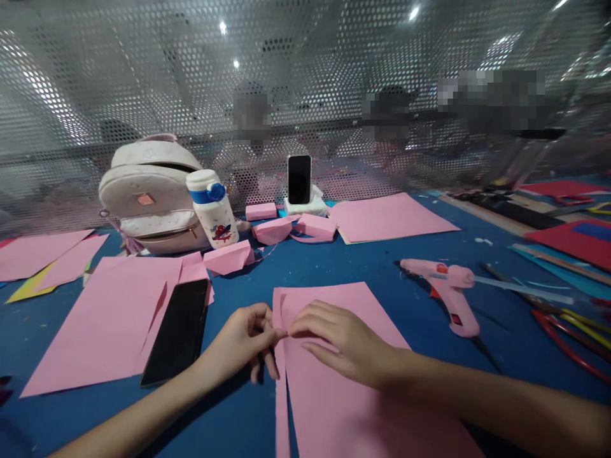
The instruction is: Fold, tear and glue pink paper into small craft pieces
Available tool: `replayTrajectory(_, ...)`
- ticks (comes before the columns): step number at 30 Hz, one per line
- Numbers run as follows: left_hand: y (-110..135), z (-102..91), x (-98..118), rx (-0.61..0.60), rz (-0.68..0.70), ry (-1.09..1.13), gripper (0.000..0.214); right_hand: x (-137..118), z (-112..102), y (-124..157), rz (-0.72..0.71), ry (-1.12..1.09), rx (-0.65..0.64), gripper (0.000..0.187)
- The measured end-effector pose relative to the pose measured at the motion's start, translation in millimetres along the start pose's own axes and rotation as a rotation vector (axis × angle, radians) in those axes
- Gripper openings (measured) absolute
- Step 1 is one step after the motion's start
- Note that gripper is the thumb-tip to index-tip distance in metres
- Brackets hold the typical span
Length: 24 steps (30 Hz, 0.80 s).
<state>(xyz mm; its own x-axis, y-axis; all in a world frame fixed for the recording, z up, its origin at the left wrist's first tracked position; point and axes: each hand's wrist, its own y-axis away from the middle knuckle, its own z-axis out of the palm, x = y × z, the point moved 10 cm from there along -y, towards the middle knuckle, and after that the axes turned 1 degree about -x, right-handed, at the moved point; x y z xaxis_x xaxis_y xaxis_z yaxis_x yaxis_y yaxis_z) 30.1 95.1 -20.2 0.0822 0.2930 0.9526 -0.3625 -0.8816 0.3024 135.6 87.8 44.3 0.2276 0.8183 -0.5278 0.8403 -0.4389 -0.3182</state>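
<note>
A sheet of pink paper [344, 407] lies in front of me. Along its left edge runs a narrow paper strip [281, 407], parted from the sheet by a gap lower down and still joined near the top. My left hand [251, 334] pinches this strip between thumb and forefinger. On the sheet rests my right hand [346, 343], its palm down, fingers slightly curved and thumb apart. Its fingertips press the paper close beside the pinch and hold nothing that I can see. The fingertips of both hands almost meet.
To the right lie a pink glue gun [449, 286] and red-handled scissors [568, 337]. A black phone [176, 334] and pink sheets [105, 324] are at left. Behind stand a backpack [153, 184], a bottle [214, 213], folded pink paper pieces [274, 230] and a propped phone [299, 180].
</note>
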Motion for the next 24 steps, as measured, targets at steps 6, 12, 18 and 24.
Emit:
replayTrajectory(6, -0.8, 4.2, -0.3, -0.001, -0.017, -0.100, 0.039, 23.9, -1.4, -1.1, 0.217, -0.240, 0.041, 0.017)
replayTrajectory(12, -0.2, 7.6, 3.8, 0.013, 0.009, -0.165, 0.028, 27.9, 1.2, -2.8, 0.325, -0.293, 0.074, 0.003)
replayTrajectory(18, -1.1, 9.8, 7.4, -0.010, 0.033, -0.178, 0.026, 29.8, 0.3, -4.0, 0.361, -0.346, 0.083, 0.015)
replayTrajectory(24, -0.3, 9.1, 5.5, -0.051, 0.022, -0.151, 0.035, 33.8, -3.0, 2.3, 0.358, -0.503, 0.120, 0.029)
